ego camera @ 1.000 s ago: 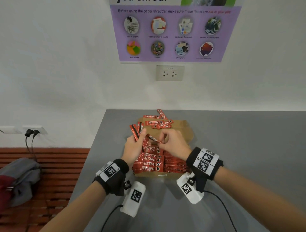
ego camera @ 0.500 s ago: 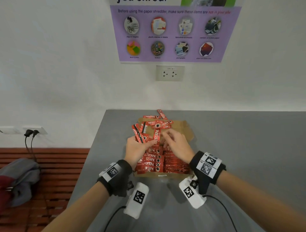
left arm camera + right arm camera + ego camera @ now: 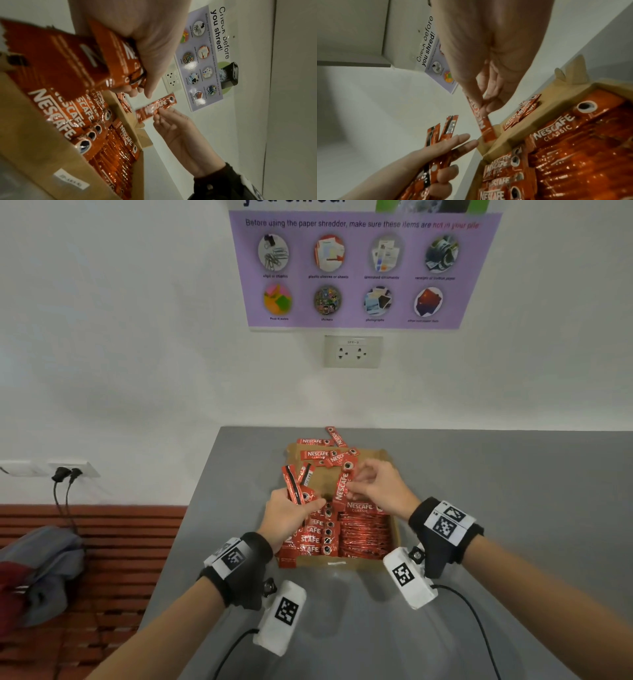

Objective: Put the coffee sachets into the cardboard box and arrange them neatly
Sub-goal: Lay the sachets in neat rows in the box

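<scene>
An open cardboard box [image 3: 394, 534] on the grey table holds rows of red Nescafe sachets [image 3: 318, 539]. My left hand [image 3: 291, 513] grips a fanned bunch of sachets [image 3: 297, 481] over the box's left side; the bunch [image 3: 96, 59] fills the left wrist view. My right hand [image 3: 373, 484] pinches a single sachet [image 3: 343, 486] upright above the box's middle; that sachet [image 3: 482, 121] hangs from thumb and fingers [image 3: 489, 106]. Several loose sachets [image 3: 323, 451] lie on the box's far flap and the table behind it.
The grey table [image 3: 496, 474] stands against a white wall with a socket [image 3: 352, 351] and a purple poster [image 3: 363, 268]. A wooden bench [image 3: 113, 542] with a grey bundle [image 3: 44, 570] lies left, below the table's edge. Cables trail from both wrist cameras.
My right hand took one sachet from the far pile and turned it upright over the box. My left hand stayed over the box's left side with its bunch.
</scene>
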Demonstrator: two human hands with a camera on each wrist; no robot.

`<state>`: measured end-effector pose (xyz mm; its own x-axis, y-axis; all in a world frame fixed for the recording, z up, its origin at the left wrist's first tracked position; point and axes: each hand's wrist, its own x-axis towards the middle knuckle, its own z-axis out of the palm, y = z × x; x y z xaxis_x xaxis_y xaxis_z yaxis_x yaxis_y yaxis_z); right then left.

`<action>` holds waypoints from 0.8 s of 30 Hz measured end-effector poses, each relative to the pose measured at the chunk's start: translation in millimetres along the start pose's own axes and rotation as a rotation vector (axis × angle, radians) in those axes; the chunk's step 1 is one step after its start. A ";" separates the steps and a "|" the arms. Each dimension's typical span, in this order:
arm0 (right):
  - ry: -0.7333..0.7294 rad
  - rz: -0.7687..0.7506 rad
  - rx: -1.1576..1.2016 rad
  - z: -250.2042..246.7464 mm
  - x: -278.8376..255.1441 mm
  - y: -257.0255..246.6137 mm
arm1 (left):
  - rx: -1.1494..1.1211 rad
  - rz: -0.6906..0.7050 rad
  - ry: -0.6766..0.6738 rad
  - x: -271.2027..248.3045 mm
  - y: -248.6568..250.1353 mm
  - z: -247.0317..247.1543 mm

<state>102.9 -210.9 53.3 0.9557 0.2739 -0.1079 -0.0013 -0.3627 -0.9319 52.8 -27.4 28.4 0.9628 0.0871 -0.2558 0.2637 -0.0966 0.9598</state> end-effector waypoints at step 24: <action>-0.116 -0.132 -0.548 -14.4 1.4 17.4 | 0.420 0.148 -0.021 7.1 12.9 18.1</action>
<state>108.4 -229.7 41.9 0.8987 0.4331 -0.0689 0.2985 -0.7191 -0.6275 64.2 -46.0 36.9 0.9918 0.0221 -0.1255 0.1196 -0.5017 0.8568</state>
